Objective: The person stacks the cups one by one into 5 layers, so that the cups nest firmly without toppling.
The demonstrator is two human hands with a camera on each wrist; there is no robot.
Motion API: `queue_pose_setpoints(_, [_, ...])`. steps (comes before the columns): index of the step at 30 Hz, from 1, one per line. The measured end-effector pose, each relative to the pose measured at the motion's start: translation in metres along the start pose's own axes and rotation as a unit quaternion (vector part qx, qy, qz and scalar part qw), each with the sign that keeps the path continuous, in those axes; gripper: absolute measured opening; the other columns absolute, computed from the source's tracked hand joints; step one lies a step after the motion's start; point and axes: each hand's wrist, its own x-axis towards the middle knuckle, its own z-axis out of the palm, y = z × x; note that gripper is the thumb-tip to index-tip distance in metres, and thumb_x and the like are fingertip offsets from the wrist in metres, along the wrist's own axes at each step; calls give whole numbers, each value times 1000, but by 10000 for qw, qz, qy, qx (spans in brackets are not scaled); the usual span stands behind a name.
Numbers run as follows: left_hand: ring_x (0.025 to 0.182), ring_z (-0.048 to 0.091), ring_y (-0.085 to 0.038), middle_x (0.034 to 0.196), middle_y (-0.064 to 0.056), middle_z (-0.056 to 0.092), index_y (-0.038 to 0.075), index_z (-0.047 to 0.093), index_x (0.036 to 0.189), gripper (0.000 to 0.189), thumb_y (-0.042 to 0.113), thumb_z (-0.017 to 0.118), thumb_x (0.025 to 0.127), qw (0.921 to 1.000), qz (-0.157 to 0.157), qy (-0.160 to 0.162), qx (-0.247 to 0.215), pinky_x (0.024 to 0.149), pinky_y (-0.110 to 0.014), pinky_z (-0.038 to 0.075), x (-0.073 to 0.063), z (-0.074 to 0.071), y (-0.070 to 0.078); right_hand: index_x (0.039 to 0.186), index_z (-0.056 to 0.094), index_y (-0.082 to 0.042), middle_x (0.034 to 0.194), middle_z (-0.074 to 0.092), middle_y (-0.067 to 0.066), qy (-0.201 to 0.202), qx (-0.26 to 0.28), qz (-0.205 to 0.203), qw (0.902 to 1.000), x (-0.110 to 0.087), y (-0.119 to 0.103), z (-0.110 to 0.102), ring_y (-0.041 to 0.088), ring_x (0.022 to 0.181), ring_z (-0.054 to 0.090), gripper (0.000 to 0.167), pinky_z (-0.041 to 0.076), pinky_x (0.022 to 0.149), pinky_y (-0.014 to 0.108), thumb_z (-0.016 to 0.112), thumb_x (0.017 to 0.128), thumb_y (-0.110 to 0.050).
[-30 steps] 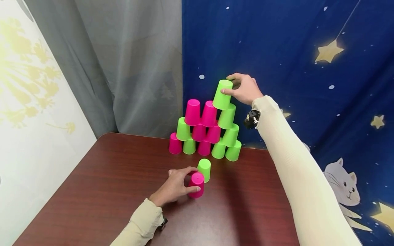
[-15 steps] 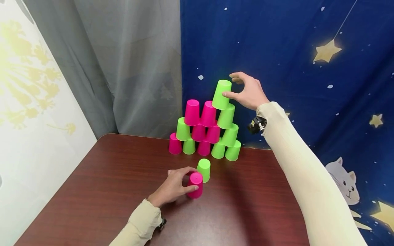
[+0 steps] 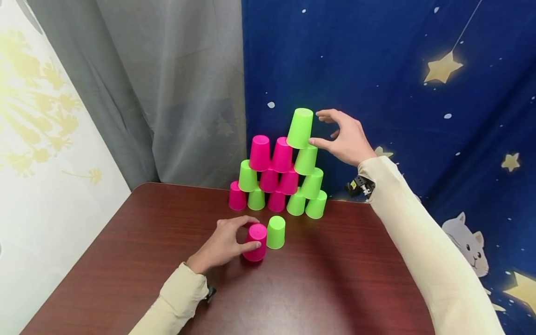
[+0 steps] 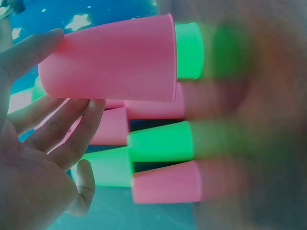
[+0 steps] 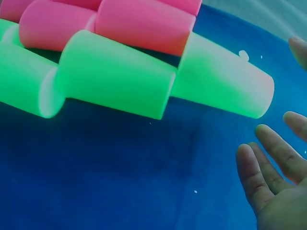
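Observation:
Upside-down pink and green cups form a stacked pyramid at the table's back. One green cup [image 3: 300, 129] tops its right side, overlapping a pink cup [image 3: 282, 155] and a green cup [image 3: 306, 160] below. My right hand [image 3: 345, 137] is beside that top cup, fingers spread and holding nothing; in the right wrist view its fingertips are apart from the cup. My left hand [image 3: 222, 244] grips an upside-down pink cup [image 3: 255, 246] between thumb and fingers, also large in the left wrist view. Just right of it, a single green cup [image 3: 276, 232] stands upside down on the table.
The pyramid's bottom row, with a pink cup [image 3: 237, 196] at its left end and a green cup [image 3: 316, 205] at its right, stands near the back edge of the brown table [image 3: 167, 223]. Behind hang a grey curtain [image 3: 188, 93] and a blue star-patterned curtain [image 3: 377, 56].
My right hand has let go of the top green cup and drawn back right and down. My left hand has shifted left and farther from me with the pink cup.

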Motion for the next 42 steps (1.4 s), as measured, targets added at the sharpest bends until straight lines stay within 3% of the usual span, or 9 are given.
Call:
queue_pose_setpoints(8, [106, 68, -14, 114, 5, 72, 17, 64, 126, 50, 32, 83, 82, 9999, 104, 62, 23, 100, -55, 39, 18, -36, 10, 138, 57, -15, 135, 63, 9, 255, 280, -214, 9991, -26, 5, 12, 26, 124, 59, 59, 55, 93, 48, 81, 85, -26])
queue_pose_setpoints(15, [101, 69, -14, 114, 3, 72, 16, 66, 126, 49, 30, 83, 82, 9991, 388, 169, 32, 90, -38, 55, 41, -62, 21, 131, 63, -11, 126, 70, 10, 206, 594, -546, 9965, -48, 9, 34, 23, 114, 66, 52, 57, 83, 43, 83, 83, -19])
queue_pose_setpoints(20, [102, 69, -18, 114, 0, 72, 14, 65, 128, 51, 29, 82, 83, 9992, 376, 112, -93, 84, -36, 58, 56, -76, 29, 127, 64, -13, 120, 72, 7, -95, 680, -711, 9951, -61, 13, 49, 22, 107, 69, 48, 58, 81, 39, 83, 83, -21])
queue_pose_setpoints(26, [93, 64, -19, 111, -2, 72, 14, 64, 130, 51, 30, 81, 84, 9989, 439, 153, 23, 74, -34, 55, 76, -93, 37, 124, 66, -15, 110, 74, 3, -652, 900, -815, 9905, -76, 16, 72, 18, 98, 70, 47, 59, 77, 40, 84, 81, -21])
queue_pose_setpoints(32, [105, 67, -19, 117, -5, 72, 13, 63, 132, 51, 30, 79, 87, 9982, 453, 392, -86, 84, -36, 56, 102, -113, 50, 122, 67, -12, 110, 73, 2, -1214, 772, -746, 9868, -90, 22, 108, 20, 99, 68, 46, 60, 76, 37, 85, 80, -19])
queue_pose_setpoints(36, [107, 67, -21, 118, -7, 72, 11, 63, 132, 51, 29, 78, 88, 9970, 429, 601, -212, 88, -38, 56, 121, -123, 60, 123, 66, -11, 114, 71, 3, -1534, 364, -786, 9844, -99, 27, 135, 20, 103, 66, 49, 58, 86, 34, 85, 80, -21])
queue_pose_setpoints(42, [116, 62, -23, 126, -8, 68, 12, 59, 136, 53, 33, 74, 89, 9962, 147, 759, -407, 95, -40, 55, 149, -128, 69, 124, 65, -10, 118, 69, 6, -1559, 7, -764, 9848, -110, 33, 163, 21, 105, 64, 52, 55, 94, 39, 85, 78, -25])
